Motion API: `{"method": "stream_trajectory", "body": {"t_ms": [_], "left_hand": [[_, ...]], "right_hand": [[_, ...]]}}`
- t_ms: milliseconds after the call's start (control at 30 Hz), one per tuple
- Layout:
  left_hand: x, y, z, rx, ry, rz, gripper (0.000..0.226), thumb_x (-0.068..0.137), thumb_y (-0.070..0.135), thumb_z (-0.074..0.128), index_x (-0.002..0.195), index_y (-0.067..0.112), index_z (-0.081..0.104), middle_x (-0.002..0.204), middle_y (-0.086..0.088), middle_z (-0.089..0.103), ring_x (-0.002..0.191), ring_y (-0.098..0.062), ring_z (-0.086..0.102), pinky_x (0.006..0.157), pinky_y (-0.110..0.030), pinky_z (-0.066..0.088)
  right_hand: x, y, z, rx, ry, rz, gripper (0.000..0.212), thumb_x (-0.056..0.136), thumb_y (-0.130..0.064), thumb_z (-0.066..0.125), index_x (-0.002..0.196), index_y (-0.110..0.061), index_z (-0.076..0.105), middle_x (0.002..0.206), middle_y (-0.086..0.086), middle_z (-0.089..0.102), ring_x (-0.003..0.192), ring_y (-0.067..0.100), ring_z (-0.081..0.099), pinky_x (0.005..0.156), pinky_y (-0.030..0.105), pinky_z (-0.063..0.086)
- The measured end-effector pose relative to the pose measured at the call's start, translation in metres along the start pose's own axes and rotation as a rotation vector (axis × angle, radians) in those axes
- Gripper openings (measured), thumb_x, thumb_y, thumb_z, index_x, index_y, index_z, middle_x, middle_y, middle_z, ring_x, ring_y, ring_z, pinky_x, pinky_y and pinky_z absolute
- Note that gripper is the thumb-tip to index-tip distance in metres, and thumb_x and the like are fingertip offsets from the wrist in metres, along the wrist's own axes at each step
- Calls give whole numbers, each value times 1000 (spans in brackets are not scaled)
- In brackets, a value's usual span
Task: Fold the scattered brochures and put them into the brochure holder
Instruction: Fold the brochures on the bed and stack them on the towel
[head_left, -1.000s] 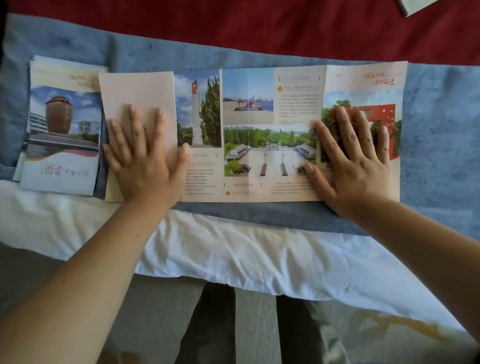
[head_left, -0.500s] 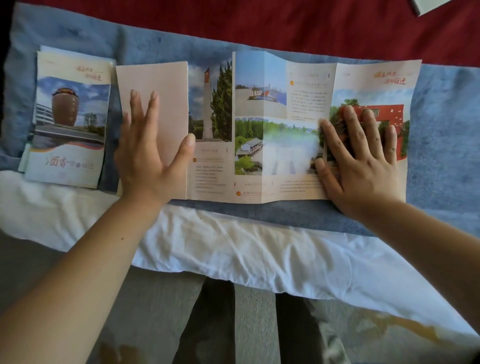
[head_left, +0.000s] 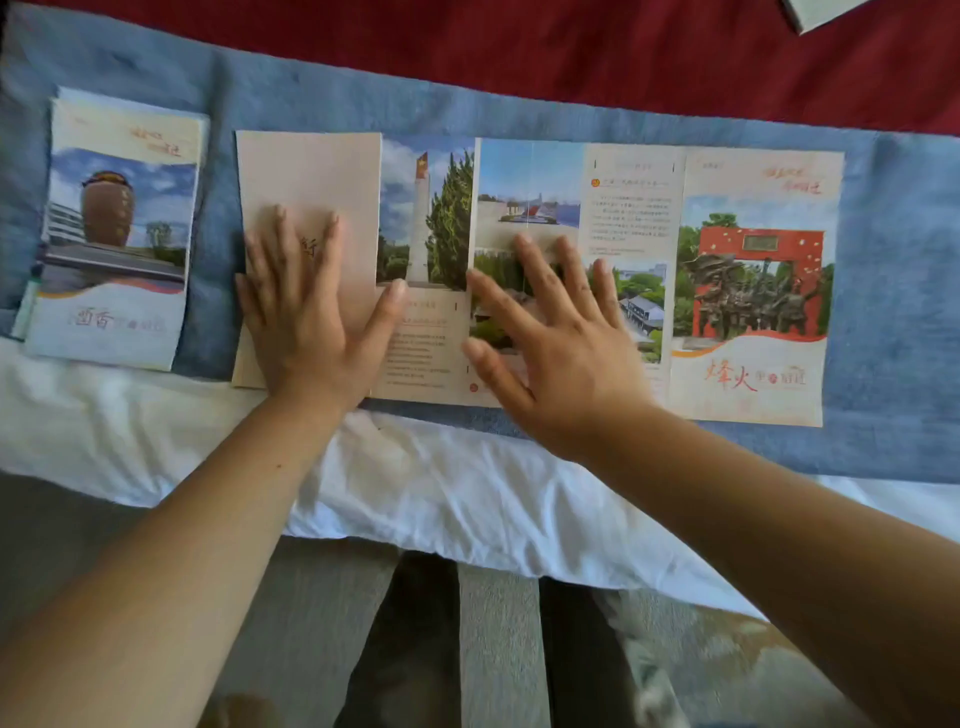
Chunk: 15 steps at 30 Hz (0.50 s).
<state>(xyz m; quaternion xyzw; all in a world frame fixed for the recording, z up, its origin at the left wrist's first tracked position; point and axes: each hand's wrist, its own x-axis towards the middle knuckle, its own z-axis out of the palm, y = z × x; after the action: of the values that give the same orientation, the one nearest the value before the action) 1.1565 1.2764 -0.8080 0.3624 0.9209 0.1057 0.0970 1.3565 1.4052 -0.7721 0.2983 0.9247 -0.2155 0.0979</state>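
We see the brochure (head_left: 748, 291) lying opened lengthwise on the blue cloth (head_left: 893, 312), its left panel folded in. Left hand (head_left: 306, 322), fingers straight and spread, presses that panel flat. Right hand (head_left: 566, 348), also spread, lies over the middle panels. Folded stack (head_left: 117, 228) sits just left.

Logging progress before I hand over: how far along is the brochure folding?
Done: folded brochures lie stacked at the left. In hand: the long brochure has its left panel folded over, with the left hand pressing it and the right hand flat on the middle panels. Left: the remaining folds and loading; no holder is in view.
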Motion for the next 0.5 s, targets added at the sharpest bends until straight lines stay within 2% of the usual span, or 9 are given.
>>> {"method": "stream_trajectory", "body": {"t_ms": [67,167,267,367,433,500], "left_hand": [[-1,1,4,36,26,6,88,90,79,35,162,29,24,170,-13,11,156,-40,8,124,-60,9],[-1,0,6,31,31,10,92,87,81,37,162,29,24,171,-12,12,157,-38,8,125,-57,9],[-1,2,2,-72,30,4,95,85,80,42,162,27,25,170,-12,13,158,-34,8,125,-54,9],[-4,11,-4,-212,-11,-4,97,84,78,46,163,27,21,170,-11,13,158,-29,5,126,-53,7],[-7,21,-8,-329,-55,-6,98,83,73,51,163,28,18,171,-8,11,158,-26,3,127,-52,5],[-11,34,-11,-419,-97,-11,97,82,64,53,163,27,15,172,-4,9,158,-22,1,127,-52,5]], "right_hand": [[2,1,13,-109,-47,10,71,100,-71,15,164,-41,7,173,7,-9,157,37,-15,125,58,-4],[2,4,27,-132,4,4,72,100,-71,18,164,-40,8,173,7,-5,158,37,-10,126,57,0],[3,5,31,-82,45,-2,71,100,-71,23,163,-40,15,173,5,3,159,34,-4,127,56,4],[4,8,28,-64,36,1,74,99,-71,25,164,-39,10,173,1,1,159,30,-5,128,51,2],[5,10,22,6,24,7,80,99,-65,34,166,-30,6,173,-3,1,159,27,-5,129,45,0],[6,16,12,151,3,6,83,98,-50,50,166,-21,11,173,-3,7,159,23,-1,129,40,1]]}}
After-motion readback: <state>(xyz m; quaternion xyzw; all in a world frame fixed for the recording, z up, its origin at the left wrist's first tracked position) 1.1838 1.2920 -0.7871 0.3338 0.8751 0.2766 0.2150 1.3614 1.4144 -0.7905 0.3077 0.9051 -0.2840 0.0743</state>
